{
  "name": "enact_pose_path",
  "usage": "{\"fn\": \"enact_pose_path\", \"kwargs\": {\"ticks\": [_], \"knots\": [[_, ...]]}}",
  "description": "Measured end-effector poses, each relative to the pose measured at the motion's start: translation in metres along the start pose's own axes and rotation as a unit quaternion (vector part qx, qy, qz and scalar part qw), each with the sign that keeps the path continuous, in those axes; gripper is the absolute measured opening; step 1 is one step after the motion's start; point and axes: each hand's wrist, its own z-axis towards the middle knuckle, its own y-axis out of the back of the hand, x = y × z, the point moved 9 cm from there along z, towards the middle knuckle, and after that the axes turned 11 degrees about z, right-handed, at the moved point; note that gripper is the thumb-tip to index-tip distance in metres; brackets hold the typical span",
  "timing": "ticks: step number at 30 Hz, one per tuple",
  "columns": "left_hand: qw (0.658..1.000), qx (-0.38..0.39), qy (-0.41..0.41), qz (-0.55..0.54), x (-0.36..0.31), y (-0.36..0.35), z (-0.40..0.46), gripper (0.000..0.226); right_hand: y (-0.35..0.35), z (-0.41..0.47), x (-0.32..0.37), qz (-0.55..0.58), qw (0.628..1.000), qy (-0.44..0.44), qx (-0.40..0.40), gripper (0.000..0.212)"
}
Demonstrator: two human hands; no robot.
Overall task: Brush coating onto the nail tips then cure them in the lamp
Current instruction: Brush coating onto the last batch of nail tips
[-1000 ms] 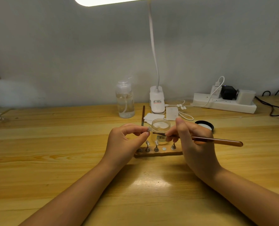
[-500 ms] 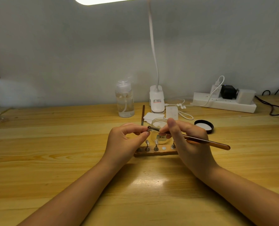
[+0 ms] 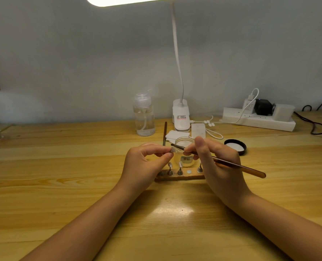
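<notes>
Wooden desk (image 3: 62,185): left hand (image 3: 143,164) pinches nail tip (image 3: 171,151), right hand (image 3: 218,166) pinches brush (image 3: 237,166) before jar (image 3: 184,147).

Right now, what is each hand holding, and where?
Left hand pinches a nail tip between fingertips; right hand grips the brush near its bristle end.

Count on my worktop (image 3: 62,185)

Two brushes (image 3: 237,165) (image 3: 164,133), one jar (image 3: 183,147), one black lid (image 3: 235,146), one pump bottle (image 3: 143,115), one power strip (image 3: 258,121), one wooden stand (image 3: 179,176).
</notes>
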Motion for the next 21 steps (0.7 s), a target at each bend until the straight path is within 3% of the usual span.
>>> {"fn": "enact_pose_path", "kwargs": {"ticks": [11, 21], "knots": [[1.000, -0.001, 0.008, -0.010, 0.002, 0.000, 0.000, 0.017, 0.012, -0.002, -0.010, 0.048, 0.996, -0.045, -0.051, 0.032], [1.000, 0.006, 0.001, -0.004, 0.001, -0.002, 0.001, 0.020, 0.003, -0.001, -0.003, 0.013, 1.000, -0.013, -0.013, 0.027]]}}
